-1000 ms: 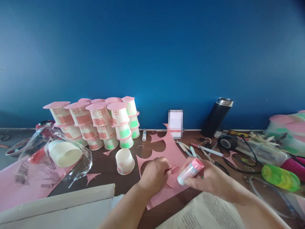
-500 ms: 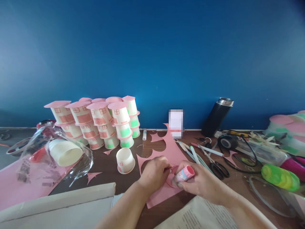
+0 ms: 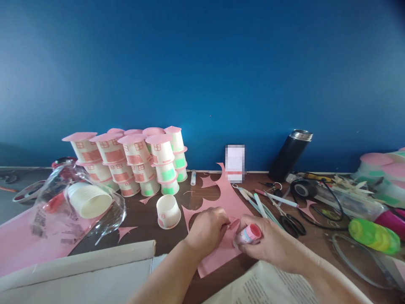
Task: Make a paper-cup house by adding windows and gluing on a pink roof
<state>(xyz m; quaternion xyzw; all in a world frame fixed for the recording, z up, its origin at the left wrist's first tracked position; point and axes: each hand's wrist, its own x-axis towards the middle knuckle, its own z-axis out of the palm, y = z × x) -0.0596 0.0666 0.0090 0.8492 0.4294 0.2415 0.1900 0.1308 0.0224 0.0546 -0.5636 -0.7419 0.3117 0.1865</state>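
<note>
While hands (image 3: 210,230) (image 3: 268,238) hold pink cutout (image 3: 233,224) (left), glue stick (image 3: 249,234) (right), brown table (image 3: 144,224) meets blue wall (image 3: 202,76).

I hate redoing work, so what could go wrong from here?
The tube in the right hand is held low over the pink sheet and, if uncapped, might smear it. The single cup stands beside the left hand, so a sideways swing could tip it. The scissors lie close to the right hand and could get bumped.

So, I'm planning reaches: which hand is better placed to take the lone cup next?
Probably the left hand: it's nearer the cup, though touching pink paper; the right hand holds a tube.
</note>
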